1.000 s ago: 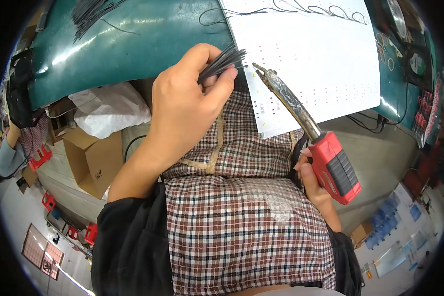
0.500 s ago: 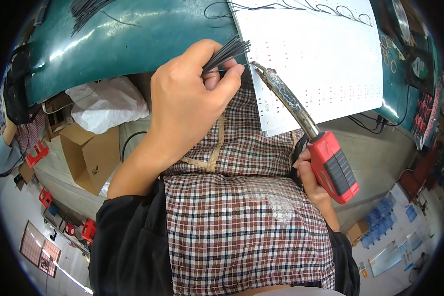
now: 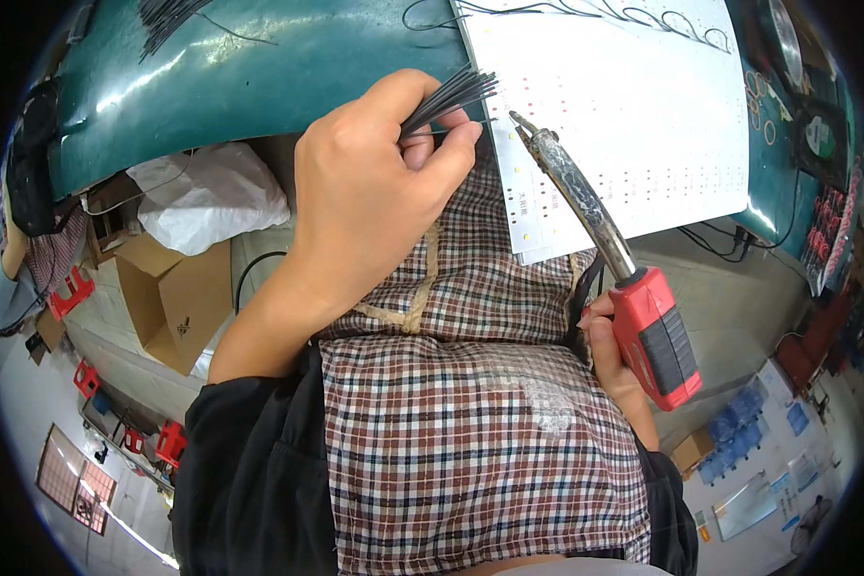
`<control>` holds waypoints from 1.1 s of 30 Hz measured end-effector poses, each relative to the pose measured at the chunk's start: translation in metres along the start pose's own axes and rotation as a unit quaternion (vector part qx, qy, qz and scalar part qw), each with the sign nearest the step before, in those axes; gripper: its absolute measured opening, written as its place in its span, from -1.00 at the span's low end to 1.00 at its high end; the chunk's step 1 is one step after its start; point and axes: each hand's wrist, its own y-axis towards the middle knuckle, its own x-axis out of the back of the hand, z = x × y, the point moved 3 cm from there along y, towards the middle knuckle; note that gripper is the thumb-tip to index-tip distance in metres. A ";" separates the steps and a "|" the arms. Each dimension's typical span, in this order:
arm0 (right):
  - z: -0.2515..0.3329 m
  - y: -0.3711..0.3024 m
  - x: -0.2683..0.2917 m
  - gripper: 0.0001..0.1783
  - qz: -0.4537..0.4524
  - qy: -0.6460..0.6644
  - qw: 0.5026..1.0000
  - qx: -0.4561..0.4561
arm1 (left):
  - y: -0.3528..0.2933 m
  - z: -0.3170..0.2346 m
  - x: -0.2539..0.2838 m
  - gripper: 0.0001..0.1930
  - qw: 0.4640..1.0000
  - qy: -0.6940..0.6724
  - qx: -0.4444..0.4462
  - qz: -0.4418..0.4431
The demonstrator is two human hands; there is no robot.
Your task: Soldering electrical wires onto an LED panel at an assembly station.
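My left hand [image 3: 370, 182] is closed around a bundle of thin black wires [image 3: 456, 98], whose cut ends fan out toward the right. One single wire sticks out past the thumb and fingertip, over the left edge of a white circuit board sheet [image 3: 634, 134]. In my right hand [image 3: 607, 348] is a soldering gun [image 3: 655, 338] with a red and black handle. Its worn metal barrel slants up to the left, and the tip hangs over the board, a small gap from the single wire's end. My right fingers are partly hidden behind the handle.
Curled black wires [image 3: 586, 12] run along the board's far edge. Another wire bundle [image 3: 168, 21] lies on the green table [image 3: 259, 86]. Below its edge at left are a white plastic bag [image 3: 211, 197] and a cardboard box [image 3: 178, 302]. A round fan-like device [image 3: 818, 136] stands at right.
The soldering gun's tip has drawn away from the single wire's end, slightly up and to the right. My left hand with the wires has shifted only a little.
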 end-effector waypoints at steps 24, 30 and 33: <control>0.005 -0.006 0.010 -0.82 -0.052 0.109 0.989 -0.082 | 0.012 -0.026 0.002 -0.81 0.956 -0.275 -0.023 0.095; 0.005 -0.003 0.008 -0.83 -0.043 0.124 0.986 -0.101 | 0.011 -0.021 -0.004 -0.83 0.941 -0.327 -0.071 0.050; 0.004 -0.005 0.009 -0.84 -0.043 0.130 0.984 -0.113 | 0.008 -0.026 0.000 -0.85 0.963 -0.258 -0.067 0.036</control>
